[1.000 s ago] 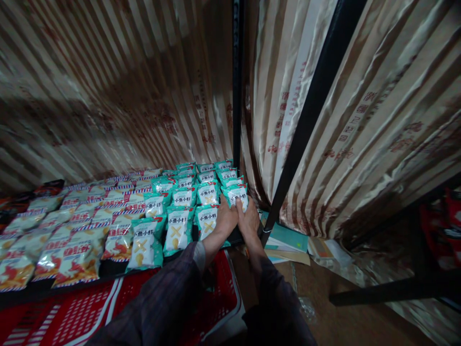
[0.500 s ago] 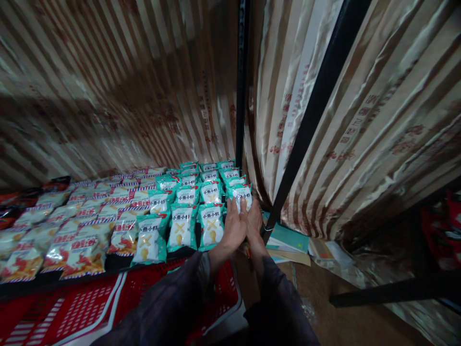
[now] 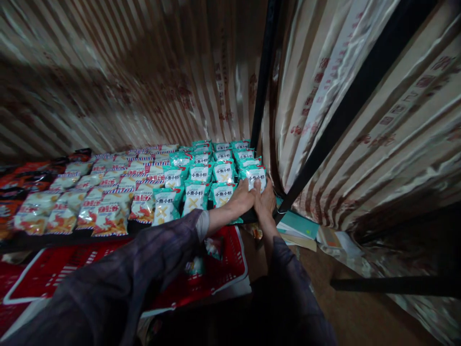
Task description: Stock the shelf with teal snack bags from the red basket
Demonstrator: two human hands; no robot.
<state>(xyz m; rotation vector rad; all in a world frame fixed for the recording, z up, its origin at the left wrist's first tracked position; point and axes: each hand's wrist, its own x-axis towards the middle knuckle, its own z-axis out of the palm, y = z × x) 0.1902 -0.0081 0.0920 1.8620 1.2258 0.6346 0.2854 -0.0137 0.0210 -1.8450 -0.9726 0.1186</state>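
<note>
While grasping a green-and-white snack bag (image 3: 253, 174) in both hands, reaching to the right end of a black shelf (image 3: 72, 239)

Holding the bag low, with the left hand (image 3: 242, 198) at the lower left and the right hand (image 3: 265, 201) at the lower right, close together just below the printed name. Gripping from both sides, with a thumb near the printed front. Cannot tell how firmly, nor how far around the back, with several fingers hidden.

As for the bag: sits frontmost in the rightmost column, just before others of the same kind, and a little further back than the first bag of the next column. Faces the wearer with the printed side, leaning back rather than standing straight. Runs lengthwise away from the wearer, from the gripped lower end up to the top seal, pointing that top toward the striped curtain (image 3: 144, 72). Carries the lettering right way up, nearly level across the short axis. Hides the bottom edge behind the hands.

To the left, in rows: matching bags (image 3: 224, 192), also leaning back with tops away; then white bags with striped edges (image 3: 115, 211); at the far left, orange-and-black bags (image 3: 32, 175). Below the shelf, partly behind a dark sleeve (image 3: 144, 269): a red basket (image 3: 234, 250). Just right of the right hand: the foot of a slanted black bar (image 3: 342, 105), near teal papers (image 3: 298, 225) on the floor.
</note>
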